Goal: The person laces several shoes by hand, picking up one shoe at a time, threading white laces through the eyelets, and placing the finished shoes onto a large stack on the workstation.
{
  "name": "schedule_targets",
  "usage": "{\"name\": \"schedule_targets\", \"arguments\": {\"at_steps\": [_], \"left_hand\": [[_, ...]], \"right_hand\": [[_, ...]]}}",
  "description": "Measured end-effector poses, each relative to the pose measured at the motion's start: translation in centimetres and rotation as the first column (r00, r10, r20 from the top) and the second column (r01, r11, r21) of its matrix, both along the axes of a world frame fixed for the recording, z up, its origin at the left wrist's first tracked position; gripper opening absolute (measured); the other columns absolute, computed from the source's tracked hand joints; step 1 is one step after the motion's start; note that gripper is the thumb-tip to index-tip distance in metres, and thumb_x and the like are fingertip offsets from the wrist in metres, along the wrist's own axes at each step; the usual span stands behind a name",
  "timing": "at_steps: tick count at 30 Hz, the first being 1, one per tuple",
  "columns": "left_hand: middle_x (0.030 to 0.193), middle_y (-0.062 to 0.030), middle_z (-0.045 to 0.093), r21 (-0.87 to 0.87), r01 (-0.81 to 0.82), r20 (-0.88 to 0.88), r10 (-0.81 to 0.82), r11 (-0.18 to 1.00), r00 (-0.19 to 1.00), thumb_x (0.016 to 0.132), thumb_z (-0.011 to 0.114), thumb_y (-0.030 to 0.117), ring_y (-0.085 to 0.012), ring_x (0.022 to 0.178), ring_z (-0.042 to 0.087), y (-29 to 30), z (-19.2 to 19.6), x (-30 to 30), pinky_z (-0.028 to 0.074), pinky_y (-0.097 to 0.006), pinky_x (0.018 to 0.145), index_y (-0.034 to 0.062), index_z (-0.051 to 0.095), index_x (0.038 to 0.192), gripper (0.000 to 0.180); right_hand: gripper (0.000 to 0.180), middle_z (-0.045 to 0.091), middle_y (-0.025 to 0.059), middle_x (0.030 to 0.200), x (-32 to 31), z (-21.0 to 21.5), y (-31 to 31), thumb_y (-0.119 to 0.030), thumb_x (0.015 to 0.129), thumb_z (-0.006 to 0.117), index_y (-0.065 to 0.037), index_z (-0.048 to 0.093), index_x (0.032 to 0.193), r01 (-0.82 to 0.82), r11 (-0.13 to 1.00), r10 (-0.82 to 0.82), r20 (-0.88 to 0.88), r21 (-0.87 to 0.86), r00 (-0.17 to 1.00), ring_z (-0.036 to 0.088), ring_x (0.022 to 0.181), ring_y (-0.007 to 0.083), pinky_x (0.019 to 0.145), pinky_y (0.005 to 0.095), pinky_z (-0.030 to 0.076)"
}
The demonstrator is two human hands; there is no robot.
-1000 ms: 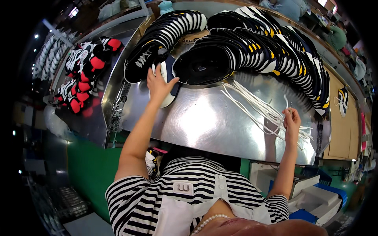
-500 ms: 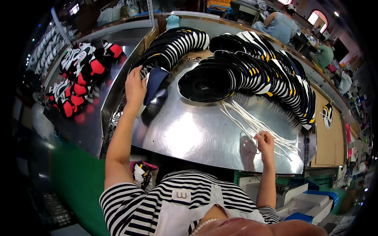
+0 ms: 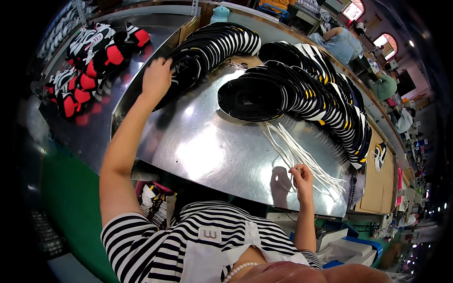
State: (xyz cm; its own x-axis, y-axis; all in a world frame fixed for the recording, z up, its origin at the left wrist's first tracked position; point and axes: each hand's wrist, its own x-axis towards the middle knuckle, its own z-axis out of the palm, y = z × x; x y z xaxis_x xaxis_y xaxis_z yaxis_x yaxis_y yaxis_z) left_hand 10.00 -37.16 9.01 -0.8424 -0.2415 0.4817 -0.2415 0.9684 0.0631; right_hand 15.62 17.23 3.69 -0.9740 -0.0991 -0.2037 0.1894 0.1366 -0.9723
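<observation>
My left hand (image 3: 158, 78) is over the near end of a curved row of black shoe uppers (image 3: 217, 45) with white and yellow edges. Its fingers are apart and slightly blurred, with nothing visible in them. The dark upper (image 3: 184, 73) at the row's front lies right beside this hand. Low on the right, my right hand (image 3: 302, 178) is pinched at the loose ends of a bundle of white shoelaces (image 3: 302, 153). What lies between its fingertips is too small to make out. A second, longer row of nested uppers (image 3: 302, 92) curves across the table's right side.
The shiny metal table (image 3: 198, 153) has a raised left edge. Beyond it, red, black and white shoe parts (image 3: 101, 61) are piled on another surface. A single shoe (image 3: 379, 155) rests on cardboard (image 3: 375, 184) at right. Behind stands a light-blue container (image 3: 220, 14); people work farther back.
The flat navy piece that was under my left hand no longer shows there. That hand has come off it and up toward the row's outer side. My right hand stays pinched by the laces.
</observation>
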Motion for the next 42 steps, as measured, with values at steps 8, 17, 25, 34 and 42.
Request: {"name": "schedule_targets", "arguments": {"at_steps": [8,17,25,34,42], "left_hand": [[0.131,-0.0148,0.050,-0.295,0.203,-0.109,-0.244,0.934,0.964,0.074,0.077,0.017,-0.0307,0.119,0.051,-6.2,-3.5,-5.5,0.042,-0.040,0.095,0.0095,0.043,0.139,0.074],[0.135,-0.0172,0.047,-0.345,0.146,-0.374,-0.279,0.927,0.885,0.082,0.072,0.024,-0.0352,0.129,0.042,0.4,-1.7,-1.1,0.033,-0.047,0.104,0.0045,0.045,0.137,0.065],[0.100,-0.0160,0.067,0.588,0.234,-0.091,-0.224,0.774,0.970,0.090,0.063,0.038,-0.0348,0.089,0.065,12.9,-7.1,-1.4,0.050,-0.042,0.075,0.0028,0.057,0.116,0.045],[0.120,-0.0186,0.064,0.593,0.470,-0.452,-0.213,0.654,0.866,0.090,0.070,0.033,-0.0295,0.108,0.064,13.2,-2.7,1.5,0.050,-0.037,0.092,0.0009,0.050,0.129,0.054],[0.097,-0.0123,0.070,0.467,0.443,-0.509,-0.177,0.765,0.843,0.086,0.070,0.011,-0.0265,0.087,0.067,14.5,-5.1,0.0,0.051,-0.032,0.079,0.0053,0.064,0.115,0.031]], "right_hand": [[0.007,0.058,-0.0030,0.070,0.2,0.1,-1.4,-0.007,0.090,0.065,-0.004,0.059,0.089,0.010,1.000,-0.010,-0.002,0.000,1.000,0.037,0.048,0.0000,0.041,0.0186,0.024],[0.016,0.058,0.0036,0.089,2.6,3.9,-2.1,-0.008,0.093,0.060,-0.003,0.057,0.109,-0.008,0.950,0.017,0.026,-0.313,1.000,0.033,0.049,0.0011,0.044,0.0156,0.025],[0.011,0.059,0.0109,0.088,8.2,12.4,1.0,-0.004,0.089,0.061,0.000,0.056,0.099,-0.292,0.774,-0.078,-0.543,-0.561,0.836,0.043,0.047,0.0041,0.040,0.0176,0.033],[0.011,0.050,0.0028,0.077,12.7,8.6,7.6,-0.009,0.096,0.056,-0.009,0.046,0.093,0.051,0.599,-0.244,-0.121,-0.799,0.962,0.037,0.049,0.0016,0.035,0.0150,0.029],[0.007,0.054,0.0019,0.067,10.1,3.8,-0.3,-0.011,0.097,0.057,-0.005,0.058,0.101,-0.041,0.751,0.129,0.085,-0.659,0.988,0.032,0.046,0.0021,0.041,0.0164,0.022]]}}
